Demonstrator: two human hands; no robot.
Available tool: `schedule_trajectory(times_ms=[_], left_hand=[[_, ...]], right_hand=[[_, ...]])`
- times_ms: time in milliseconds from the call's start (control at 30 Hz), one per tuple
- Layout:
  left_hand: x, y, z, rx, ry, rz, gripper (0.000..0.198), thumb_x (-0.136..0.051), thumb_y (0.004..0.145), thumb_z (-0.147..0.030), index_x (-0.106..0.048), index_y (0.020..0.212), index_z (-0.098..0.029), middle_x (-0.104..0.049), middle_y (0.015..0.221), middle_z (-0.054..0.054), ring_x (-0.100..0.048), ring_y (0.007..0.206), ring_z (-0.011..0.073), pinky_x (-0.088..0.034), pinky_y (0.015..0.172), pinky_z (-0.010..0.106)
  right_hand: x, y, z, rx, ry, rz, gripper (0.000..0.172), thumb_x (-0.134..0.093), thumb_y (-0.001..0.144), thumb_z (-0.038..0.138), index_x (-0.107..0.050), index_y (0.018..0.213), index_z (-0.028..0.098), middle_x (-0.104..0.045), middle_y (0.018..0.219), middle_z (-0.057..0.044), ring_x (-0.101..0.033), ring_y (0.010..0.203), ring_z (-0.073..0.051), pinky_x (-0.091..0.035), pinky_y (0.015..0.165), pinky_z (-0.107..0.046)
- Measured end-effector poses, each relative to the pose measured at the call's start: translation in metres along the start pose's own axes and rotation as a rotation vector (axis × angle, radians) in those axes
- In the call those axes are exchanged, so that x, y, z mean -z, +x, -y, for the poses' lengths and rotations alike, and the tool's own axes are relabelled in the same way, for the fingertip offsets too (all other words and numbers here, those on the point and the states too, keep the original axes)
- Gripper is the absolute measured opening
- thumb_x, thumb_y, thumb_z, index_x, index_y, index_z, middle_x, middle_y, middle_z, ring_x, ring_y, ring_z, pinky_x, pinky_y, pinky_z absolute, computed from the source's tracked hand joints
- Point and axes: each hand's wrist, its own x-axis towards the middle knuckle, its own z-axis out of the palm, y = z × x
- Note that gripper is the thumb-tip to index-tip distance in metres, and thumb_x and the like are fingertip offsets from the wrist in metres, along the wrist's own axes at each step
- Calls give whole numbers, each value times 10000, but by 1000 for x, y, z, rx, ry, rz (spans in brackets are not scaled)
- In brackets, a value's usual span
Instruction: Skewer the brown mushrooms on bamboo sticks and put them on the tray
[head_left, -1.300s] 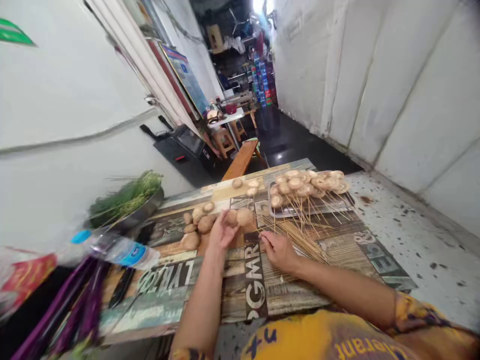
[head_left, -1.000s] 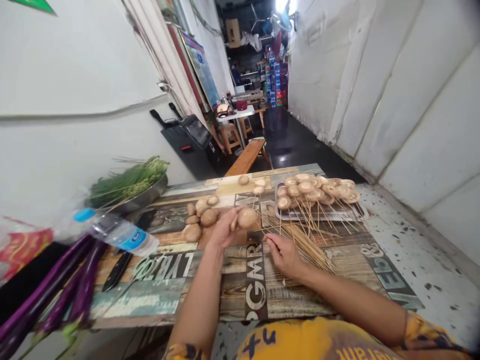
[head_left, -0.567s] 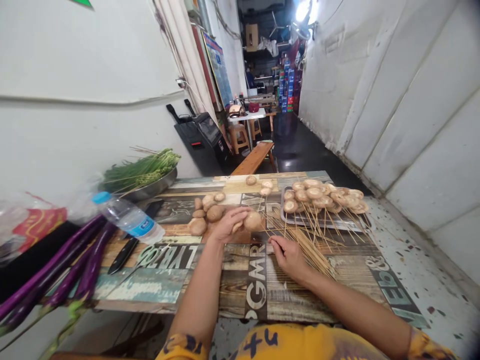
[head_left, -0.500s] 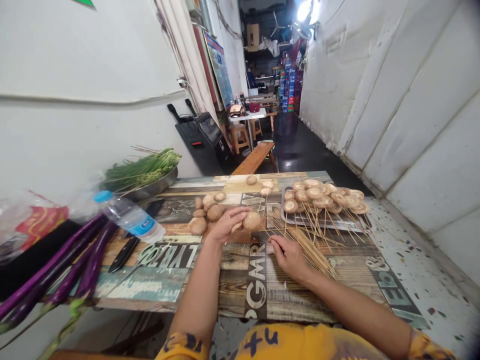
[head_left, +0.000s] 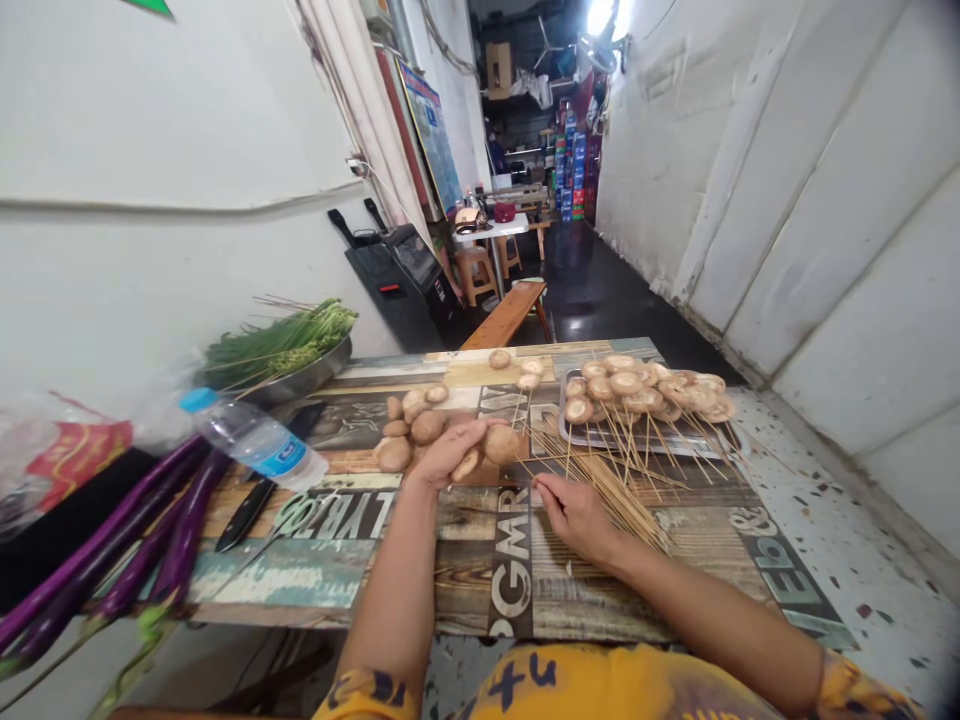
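Note:
My left hand (head_left: 446, 458) is closed around a round brown mushroom (head_left: 501, 444) and a second, smaller one just above the table. A heap of loose mushrooms (head_left: 409, 427) lies just left of it. My right hand (head_left: 574, 515) rests on the table with its fingertips pinched at the near end of a pile of bamboo skewers (head_left: 607, 478). Beyond the pile, a metal tray (head_left: 701, 445) holds several mushrooms on skewers (head_left: 637, 385).
A water bottle (head_left: 251, 442) lies on its side at the left, beside a black-handled knife (head_left: 244, 512), scissors (head_left: 296, 515) and long purple eggplants (head_left: 112, 560). A metal bowl of green stalks (head_left: 281, 345) stands at the back left. A speckled floor and white wall run along the right.
My left hand picked a mushroom off the heap and drew it toward the skewers, then lowered it a little. My right hand stayed at the skewer pile. The view tilted up and shifted.

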Motion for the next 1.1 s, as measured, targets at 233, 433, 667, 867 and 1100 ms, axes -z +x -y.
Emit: schedule_trajectory(times_ms=[233, 433, 667, 867, 1100], left_hand=[[-6, -2, -2, 11, -13, -66, 548, -714, 743, -402, -617, 1244, -204, -638, 636, 11, -623, 745, 143, -456, 648, 187], [-16, 3, -3, 15, -147, -106, 401, -742, 724, -317, -705, 1083, -141, -703, 882, 98, -619, 985, 192, -474, 747, 177], [-15, 6, 3, 56, -116, -65, 326, -758, 704, -277, -731, 996, -133, -696, 1030, 102, -618, 998, 181, -467, 840, 193], [-23, 6, 5, 41, -8, 25, 303, -746, 720, -306, -737, 982, -153, -706, 923, 85, -613, 1015, 192, -471, 846, 213], [-39, 16, 17, 175, -192, 32, 440, -734, 708, -460, -708, 1015, -144, -700, 822, 78, -614, 682, 138, -479, 609, 200]], right_hand=[[3, 4, 2, -28, 33, -37, 239, -379, 949, 198, -615, 938, 165, -706, 843, -58, -652, 699, -144, -468, 638, -229], [3, 4, -1, -59, 37, -28, 244, -382, 946, 210, -623, 936, 175, -710, 853, -56, -653, 711, -149, -475, 649, -235], [0, 0, 0, -45, -16, -17, 265, -351, 951, 201, -604, 876, 173, -680, 760, -45, -611, 626, -135, -431, 590, -225], [-2, 0, 1, -69, 9, -10, 269, -349, 955, 206, -590, 839, 170, -652, 725, -37, -578, 607, -128, -408, 583, -226], [3, 10, -5, -179, 35, -77, 258, -381, 941, 226, -577, 778, 185, -638, 682, -29, -560, 577, -136, -396, 555, -239]])
